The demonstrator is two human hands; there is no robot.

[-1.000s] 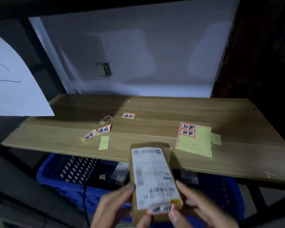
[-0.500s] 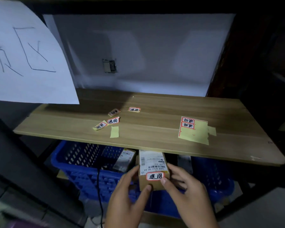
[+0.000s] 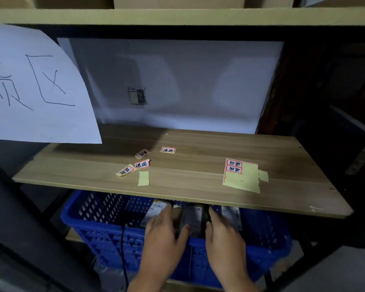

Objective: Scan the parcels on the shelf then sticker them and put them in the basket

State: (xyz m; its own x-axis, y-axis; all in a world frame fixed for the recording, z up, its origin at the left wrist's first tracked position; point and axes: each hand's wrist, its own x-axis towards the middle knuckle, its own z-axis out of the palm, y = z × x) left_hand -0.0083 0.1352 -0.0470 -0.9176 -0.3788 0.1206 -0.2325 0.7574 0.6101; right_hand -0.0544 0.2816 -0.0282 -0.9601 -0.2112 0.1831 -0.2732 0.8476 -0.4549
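Note:
A brown cardboard parcel (image 3: 191, 220) sits low inside the blue plastic basket (image 3: 105, 239) under the wooden shelf (image 3: 198, 186), blurred and in shadow. My left hand (image 3: 163, 237) presses its left side with the thumb at the near edge. Against its right side lies my right hand (image 3: 224, 241). Both hands flank and hold the parcel between them. A yellow sticker sheet (image 3: 240, 174) with two red-bordered stickers lies on the shelf's right part. Several loose stickers (image 3: 142, 164) lie at the shelf's middle.
Other labelled parcels (image 3: 156, 211) lie in the basket on either side of my hands. A black cable (image 3: 123, 249) hangs over the basket's front wall. A white handwritten paper sign (image 3: 36, 87) hangs at the upper left. Dark shelf posts stand left and right.
The parcel with its sticker went from in front of the shelf edge down into the basket, both hands moving with it. The view has tilted up.

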